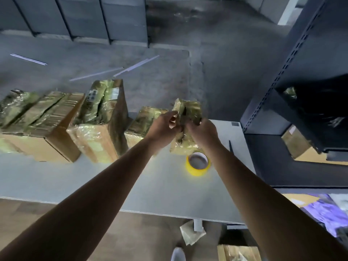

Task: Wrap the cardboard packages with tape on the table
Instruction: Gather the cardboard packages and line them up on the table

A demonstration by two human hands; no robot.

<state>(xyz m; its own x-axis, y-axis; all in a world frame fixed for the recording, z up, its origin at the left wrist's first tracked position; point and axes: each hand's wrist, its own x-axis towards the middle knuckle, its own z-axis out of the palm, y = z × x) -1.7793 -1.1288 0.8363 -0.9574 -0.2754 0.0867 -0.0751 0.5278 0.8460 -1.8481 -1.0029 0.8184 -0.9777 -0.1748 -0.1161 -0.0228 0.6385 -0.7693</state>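
Two bare forearms reach out from the lower edge of the scene, over the near side of a pale table (94, 176), and meet at a small package (189, 112) already glossy with yellowish tape. The left hand (162, 127) has thumb and forefinger curled in, pinching the shiny wrapping at the package's left edge. The right hand (204, 132) grips the right side with its fingers curled round it, though motion blur hides how each fingertip lies. The package stands upright between the hands toward the far right of the tabletop; whether its base touches the surface cannot be told.

Just in front of it, on the table, lies a yellow tape roll (198, 163), flat with its core facing up, near the right forearm.

To the left, more taped cardboard lines the far edge of the table: a large carton (43, 127) at the far left, a tall package (107, 117) standing on end beside it, and a lower package (145, 119) just behind the left hand.

Dark metal shelving (301, 87) rises at the right. On the brown floor below the table edge lie a crumpled scrap (191, 235) and an open box (239, 253).
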